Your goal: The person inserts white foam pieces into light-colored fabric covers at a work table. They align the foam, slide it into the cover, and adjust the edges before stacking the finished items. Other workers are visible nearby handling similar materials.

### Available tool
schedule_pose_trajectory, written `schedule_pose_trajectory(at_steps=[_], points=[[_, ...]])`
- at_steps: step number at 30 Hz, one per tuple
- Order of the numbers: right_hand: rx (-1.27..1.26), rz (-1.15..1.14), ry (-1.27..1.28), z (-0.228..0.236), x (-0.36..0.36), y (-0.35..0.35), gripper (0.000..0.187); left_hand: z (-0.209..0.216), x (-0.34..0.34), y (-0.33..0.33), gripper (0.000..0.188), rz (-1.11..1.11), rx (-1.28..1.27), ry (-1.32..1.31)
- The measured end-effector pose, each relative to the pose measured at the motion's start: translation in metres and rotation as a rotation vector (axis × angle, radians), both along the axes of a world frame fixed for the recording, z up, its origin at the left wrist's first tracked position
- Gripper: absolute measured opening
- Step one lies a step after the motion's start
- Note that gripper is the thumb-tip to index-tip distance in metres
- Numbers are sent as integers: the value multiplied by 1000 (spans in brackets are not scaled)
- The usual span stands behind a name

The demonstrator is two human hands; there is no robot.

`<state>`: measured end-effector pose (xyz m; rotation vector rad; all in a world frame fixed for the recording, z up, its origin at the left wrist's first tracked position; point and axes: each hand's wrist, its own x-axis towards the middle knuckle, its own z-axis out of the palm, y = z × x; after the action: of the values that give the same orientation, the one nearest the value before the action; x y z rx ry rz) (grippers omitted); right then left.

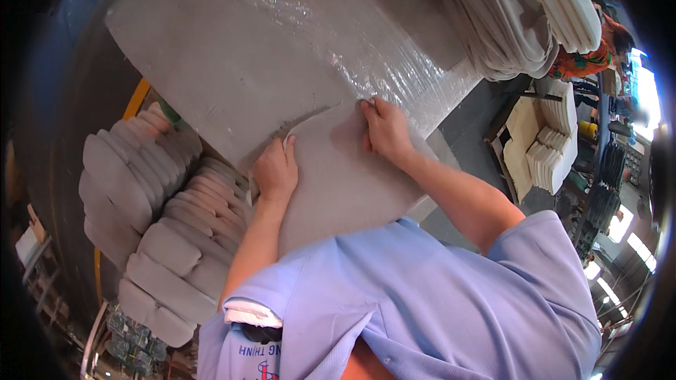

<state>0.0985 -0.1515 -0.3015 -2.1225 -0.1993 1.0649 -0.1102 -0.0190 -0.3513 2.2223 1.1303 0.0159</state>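
Observation:
A grey, soft-looking sheet (345, 183) hangs between my hands and in front of my body. My left hand (277, 169) pinches its left upper corner, thumb on top. My right hand (387, 130) grips the far right edge, its fingers curled round the border. The sheet's far edge rests over the near part of a large table (232, 63) with a grey top. Clear plastic film (384, 56) with shiny wrinkles covers part of that top. Whatever lies under the sheet is hidden.
Stacks of similar grey pieces (141, 176) stand at the left, below the table edge. Folded grey cloth (493, 14) is piled on the table's far right. A rack of cream pieces (549, 148) stands on the floor at right, and a person in patterned clothing (584, 60) is beyond.

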Motion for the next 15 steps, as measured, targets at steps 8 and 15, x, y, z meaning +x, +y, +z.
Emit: schedule_pose_trajectory(at_steps=[8,15], points=[[-63,-41,103,11,11,11,36,19,-4,22,47,-131,-65,36],[-43,31,54,7,10,8,36,33,-54,36,47,-71,-51,85]])
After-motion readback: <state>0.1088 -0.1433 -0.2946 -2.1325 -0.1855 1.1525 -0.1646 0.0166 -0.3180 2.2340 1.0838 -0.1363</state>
